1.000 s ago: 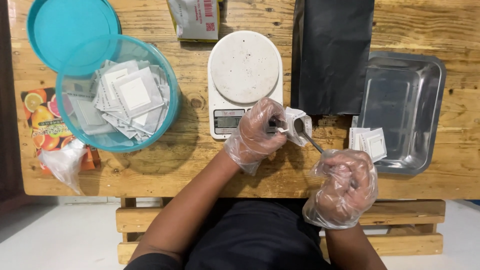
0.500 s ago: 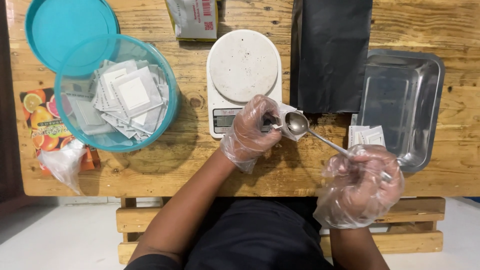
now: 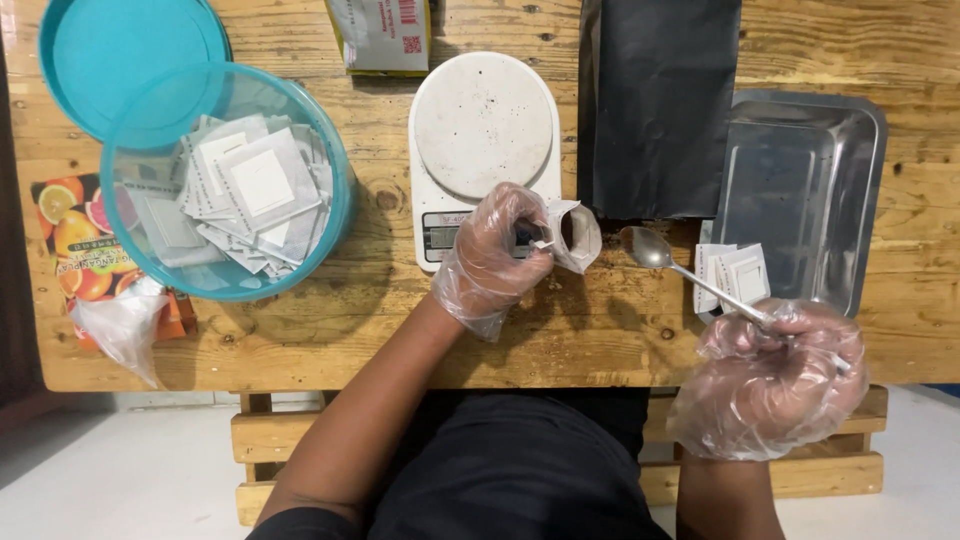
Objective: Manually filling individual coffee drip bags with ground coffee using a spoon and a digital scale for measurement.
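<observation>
left hand (image 3: pixel 495 255) pinches one sachet (image 3: pixel 575 235); right hand (image 3: pixel 770 375) grips one spoon (image 3: pixel 690 275).

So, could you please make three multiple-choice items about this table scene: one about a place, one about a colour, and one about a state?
1. Where does the round white kitchen scale stand?
A. inside the metal tray
B. between the teal bowl and the black bag
C. on the floor

2. What colour is the round lid at the top left?
A. teal
B. red
C. yellow

3. In what state is the small white sachet in the left hand?
A. sealed flat
B. lying in the bowl
C. held open at the mouth

Answers:
1 B, the teal bowl is on one side of it and the black bag on the other.
2 A, it matches the bowl.
3 C, its mouth gapes towards the spoon held by the right hand.
</observation>
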